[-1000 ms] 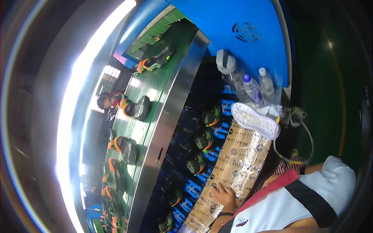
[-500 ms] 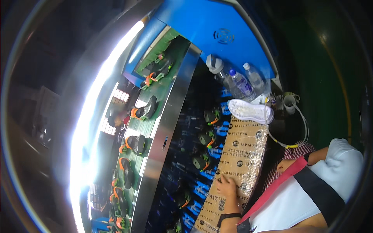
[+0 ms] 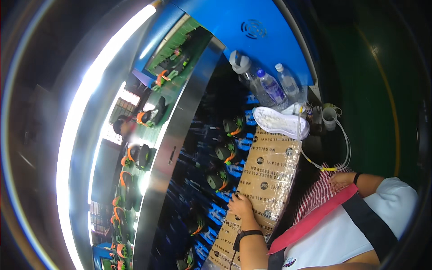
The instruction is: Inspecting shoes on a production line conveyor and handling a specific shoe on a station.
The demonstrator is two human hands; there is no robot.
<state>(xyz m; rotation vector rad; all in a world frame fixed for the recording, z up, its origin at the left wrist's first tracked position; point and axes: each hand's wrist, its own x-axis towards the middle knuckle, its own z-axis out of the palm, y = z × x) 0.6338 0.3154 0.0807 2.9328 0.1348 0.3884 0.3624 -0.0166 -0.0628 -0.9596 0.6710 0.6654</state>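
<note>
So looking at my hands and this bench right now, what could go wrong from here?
The left hand rests on the cardboard sheet's edge beside the line of shoes, so it could get caught there. The white sole sits at the sheet's far end and might slide off. The water bottles standing close behind could tip.

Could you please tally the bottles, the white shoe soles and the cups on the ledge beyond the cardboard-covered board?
Bottles: 3
White shoe soles: 1
Cups: 1
Total: 5
</note>
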